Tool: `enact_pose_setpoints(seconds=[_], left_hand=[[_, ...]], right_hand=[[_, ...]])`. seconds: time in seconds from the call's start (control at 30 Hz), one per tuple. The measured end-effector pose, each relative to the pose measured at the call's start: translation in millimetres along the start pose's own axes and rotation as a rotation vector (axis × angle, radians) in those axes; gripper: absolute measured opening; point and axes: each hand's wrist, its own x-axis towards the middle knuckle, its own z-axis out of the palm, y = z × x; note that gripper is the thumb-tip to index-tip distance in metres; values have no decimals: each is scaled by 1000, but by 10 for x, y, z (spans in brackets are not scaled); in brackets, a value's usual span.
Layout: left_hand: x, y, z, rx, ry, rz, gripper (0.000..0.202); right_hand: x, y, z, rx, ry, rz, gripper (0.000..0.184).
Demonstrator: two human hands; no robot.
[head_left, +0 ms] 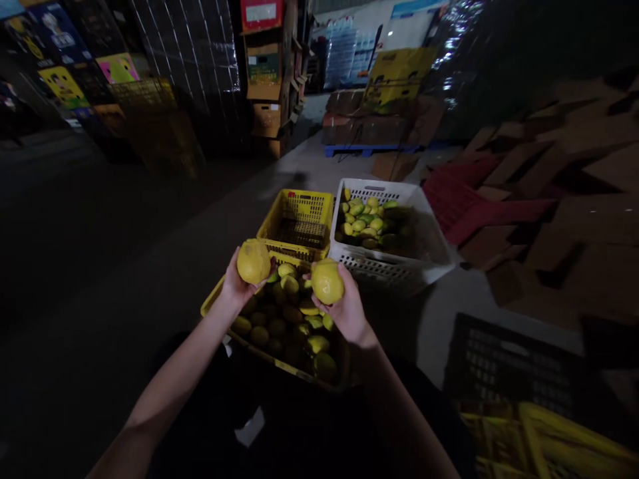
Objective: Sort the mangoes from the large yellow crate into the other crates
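Both hands loaded, mid-frame. Left hand (240,282) has a large yellow fruit (253,261) cupped from below and the side, fingers curled round it. Right hand (351,310) grips a second yellow fruit (328,282), thumb along its right side, fingers wrapped underneath and left. Neither hand is spread or bare. Both fruits sit up off the pile, well apart from each other.

Below them, centre of frame: near yellow crate (284,367), plenty of green and yellow fruit (317,344) in it, lower left part in shadow. Right of centre: white crate (424,271) with a batch of similar fruit (359,226), mostly toward its left side. Just behind the near crate: far yellow crate (305,207), perforated walls and base visible, no count possible.

Progress, my read: mid-handling, not finished. Two pieces are up in hand, neither set down yet; lots left in the near crate, and a good batch lies in the white one. Can't tell from this frame which crate feeds which, so no percentage.
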Motion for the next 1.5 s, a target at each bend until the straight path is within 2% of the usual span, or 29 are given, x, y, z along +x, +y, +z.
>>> enact_pose_setpoints(seconds=[0.13, 0.23, 0.33, 0.4, 0.53, 0.67, 0.73, 0.87, 1.07, 1.27, 1.37, 1.5], left_hand=[[29, -233, -29, -108, 35, -48, 47], [114, -367, 60, -150, 26, -9, 42], [196, -509, 178, -102, -12, 134, 34], [231, -603, 224, 13, -95, 276, 33], [224, -693, 267, 259, -270, 560, 43], [163, -601, 333, 276, -315, 539, 53], [145, -519, 364, 268, -311, 509, 52], [140, -381, 402, 255, -262, 505, 47], [147, -363, 388, 216, -221, 431, 46], [145, -303, 313, 213, -204, 532, 42], [120, -250, 294, 200, -227, 533, 43], [86, -216, 282, 263, -273, 543, 42]], right_hand=[[28, 85, -45, 4, 97, -112, 43], [73, 111, -67, -72, 129, -216, 45], [122, 116, -41, -176, 116, -376, 48], [149, 110, -7, -320, 97, -522, 52], [140, 56, 43, -680, 93, -809, 64], [39, -8, 70, -802, 2, -997, 56], [-24, -18, 102, -807, -22, -1008, 53], [-117, -13, 184, -800, -36, -920, 52], [-152, -21, 217, -726, -36, -869, 51], [-141, 30, 199, -607, -129, -791, 53], [-106, 48, 185, -537, -184, -754, 55], [-76, 45, 178, -511, -189, -694, 53]])
